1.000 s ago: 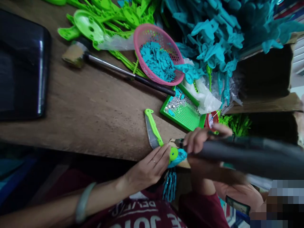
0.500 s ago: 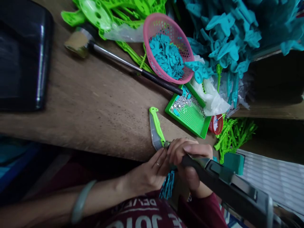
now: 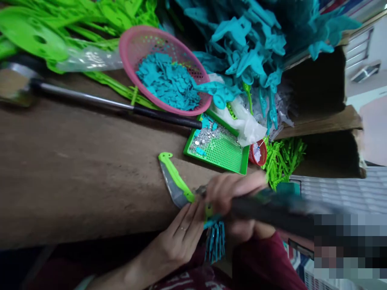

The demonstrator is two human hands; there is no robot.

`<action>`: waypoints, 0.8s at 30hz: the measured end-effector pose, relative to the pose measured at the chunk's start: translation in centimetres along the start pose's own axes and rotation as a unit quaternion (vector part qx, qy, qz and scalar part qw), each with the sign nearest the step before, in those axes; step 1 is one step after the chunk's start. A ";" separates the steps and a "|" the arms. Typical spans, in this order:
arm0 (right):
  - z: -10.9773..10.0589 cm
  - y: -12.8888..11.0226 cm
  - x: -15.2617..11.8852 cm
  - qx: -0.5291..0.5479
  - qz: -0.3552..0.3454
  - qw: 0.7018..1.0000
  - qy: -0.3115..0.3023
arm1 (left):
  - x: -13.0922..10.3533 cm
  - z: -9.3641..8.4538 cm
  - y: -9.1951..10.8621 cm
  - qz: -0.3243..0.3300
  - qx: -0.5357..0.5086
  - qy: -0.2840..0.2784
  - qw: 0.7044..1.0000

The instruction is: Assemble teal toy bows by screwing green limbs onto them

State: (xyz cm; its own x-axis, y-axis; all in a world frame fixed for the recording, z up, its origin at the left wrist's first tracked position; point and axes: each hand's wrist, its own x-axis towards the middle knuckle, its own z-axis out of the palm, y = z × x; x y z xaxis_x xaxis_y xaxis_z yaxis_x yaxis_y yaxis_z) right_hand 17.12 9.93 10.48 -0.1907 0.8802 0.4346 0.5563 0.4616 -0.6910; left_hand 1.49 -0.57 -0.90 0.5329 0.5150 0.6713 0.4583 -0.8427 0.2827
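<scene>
A lime-green strip (image 3: 177,177) with a curved grey, blade-like piece (image 3: 172,191) along it extends over the table's front edge. Its near end is pinched in the fingers of my left hand (image 3: 184,231), which wears a ring. My right hand (image 3: 225,193) is wrapped round a long dark tool (image 3: 272,211), blurred by motion, whose metal tip (image 3: 201,190) points at the strip's near end. The two hands are close together, and the exact contact at the tip is hidden. Thin teal pieces (image 3: 216,241) hang below the hands.
A pink basket (image 3: 125,52) of teal bits stands behind a green tray (image 3: 217,163) with small metal parts. A hammer (image 3: 90,98) lies at the left. Beyond are green parts (image 3: 99,18), teal parts (image 3: 256,60), a red basket (image 3: 264,155) and cardboard boxes (image 3: 332,121).
The view has shifted, so the table items appear further left and the boxes show more at the right. Both hands still hold the strip and the tool, which is now more blurred.
</scene>
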 end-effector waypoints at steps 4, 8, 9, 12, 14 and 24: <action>0.3 3.5 4.6 0.070 -0.047 0.962 0.259 | 1.6 -0.2 -0.1 -0.008 0.010 -0.003 1.000; 1.6 7.5 6.0 0.107 0.044 0.951 0.287 | 2.0 -0.2 0.4 0.005 0.000 -0.032 0.999; 1.8 8.0 5.9 0.129 0.040 0.950 0.282 | 1.9 -0.2 0.4 0.013 0.006 -0.034 0.999; 1.9 8.3 5.2 0.186 0.013 0.946 0.267 | 1.9 -0.3 0.3 0.026 0.013 -0.040 0.999; 1.9 8.3 4.9 0.194 0.010 0.946 0.259 | 2.0 -0.3 0.1 0.030 0.012 -0.041 0.999; 1.7 4.6 5.7 0.125 0.028 0.960 0.250 | 1.9 -1.3 0.4 0.053 0.026 -0.047 0.997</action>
State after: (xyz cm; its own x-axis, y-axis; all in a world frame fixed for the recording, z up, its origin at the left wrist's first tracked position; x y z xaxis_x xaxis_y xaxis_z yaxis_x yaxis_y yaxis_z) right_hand 17.19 17.28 8.82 0.2812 0.7697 0.5731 0.3312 0.4827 -0.8108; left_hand 1.75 -0.09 1.39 0.6430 0.4381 0.6282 0.4306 -0.8851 0.1766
